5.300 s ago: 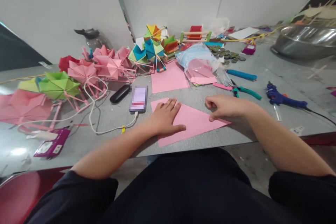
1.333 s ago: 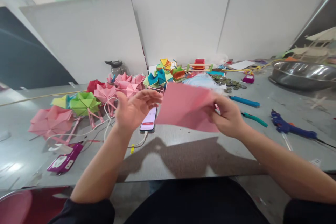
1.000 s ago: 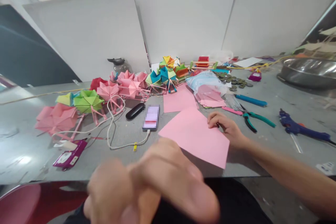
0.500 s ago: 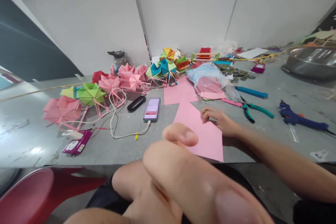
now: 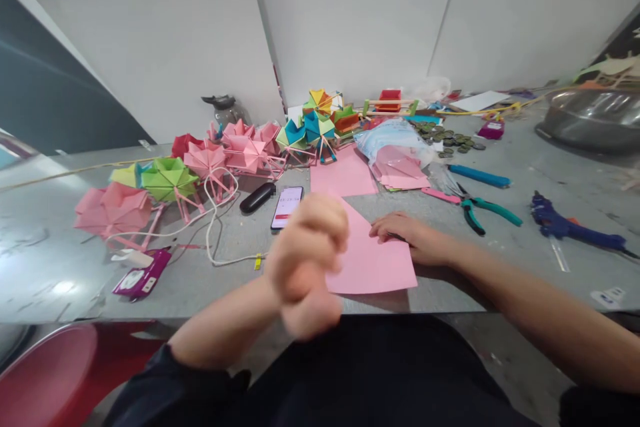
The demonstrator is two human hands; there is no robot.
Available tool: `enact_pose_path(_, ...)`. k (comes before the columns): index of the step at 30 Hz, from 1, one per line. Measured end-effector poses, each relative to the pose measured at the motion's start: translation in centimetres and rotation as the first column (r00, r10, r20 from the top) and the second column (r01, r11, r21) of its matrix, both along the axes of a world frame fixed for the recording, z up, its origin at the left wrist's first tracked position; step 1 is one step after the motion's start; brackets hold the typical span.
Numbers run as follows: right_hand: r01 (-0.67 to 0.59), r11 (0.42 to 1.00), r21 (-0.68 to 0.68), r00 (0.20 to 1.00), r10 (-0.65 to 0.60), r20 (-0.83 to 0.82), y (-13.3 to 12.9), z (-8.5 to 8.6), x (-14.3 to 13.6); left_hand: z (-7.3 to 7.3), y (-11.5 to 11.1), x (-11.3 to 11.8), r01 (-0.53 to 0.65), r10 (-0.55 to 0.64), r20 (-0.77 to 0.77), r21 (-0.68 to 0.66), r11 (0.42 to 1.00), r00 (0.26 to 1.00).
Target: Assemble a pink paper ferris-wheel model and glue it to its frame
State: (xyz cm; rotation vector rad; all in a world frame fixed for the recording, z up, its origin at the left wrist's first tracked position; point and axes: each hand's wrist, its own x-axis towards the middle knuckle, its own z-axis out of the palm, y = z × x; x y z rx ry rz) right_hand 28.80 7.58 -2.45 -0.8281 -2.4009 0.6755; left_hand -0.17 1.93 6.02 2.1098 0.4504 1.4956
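Note:
A pink sheet (image 5: 377,263) lies near the front edge of the grey table. My right hand (image 5: 410,235) rests at its right side, fingers bent together and pressed on the paper; a dark patch under them is too small to make out. My left hand (image 5: 310,263) is raised over the sheet's left part, blurred, with its fingers curled into a fist and nothing visible in it. Behind lies another pink sheet (image 5: 340,173), beside a clear bag (image 5: 393,143) on more pink paper.
Left stand folded paper umbrellas (image 5: 170,179), a purple packet (image 5: 143,275), a black case (image 5: 258,199) and a phone (image 5: 287,203) with a white cable. Right lie pliers (image 5: 487,208), a blue glue gun (image 5: 575,227), coin-like discs (image 5: 453,139) and a metal bowl (image 5: 593,121).
My left hand has drawn away from the camera and now appears smaller, curled over the paper. The front pink sheet has turned and shifted slightly left, my right hand moving with it.

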Motion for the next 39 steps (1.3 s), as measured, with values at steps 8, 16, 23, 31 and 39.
enact_pose_path(8,0.055,0.977,-0.207,0.993,-0.032,0.112,-0.8,1.9,-0.2,-4.3,7.1,-2.5,0.213,-0.197,-0.818,-0.094,0.972,0.541)
enact_pose_path(16,0.019,0.994,0.104,0.974,-0.042,0.223,-3.9,4.3,-0.8,-6.0,7.0,-2.9,0.172,-0.163,-0.857,-0.088,0.981,0.490)
enact_pose_path(23,-0.023,0.936,0.352,0.955,-0.083,0.283,-9.0,1.3,-1.6,-6.6,7.3,-3.0,0.178,-0.197,-0.829,-0.120,0.977,0.523)
enact_pose_path(31,0.256,0.863,0.435,0.931,-0.342,0.130,-10.9,-1.6,-1.4,-6.1,7.4,-3.5,0.215,-0.305,-0.776,-0.222,0.951,0.551)
enact_pose_path(39,0.457,0.885,0.089,0.849,-0.464,0.253,-7.1,1.3,-1.3,-4.8,7.9,-4.6,0.208,-0.478,-0.649,-0.450,0.869,0.592)
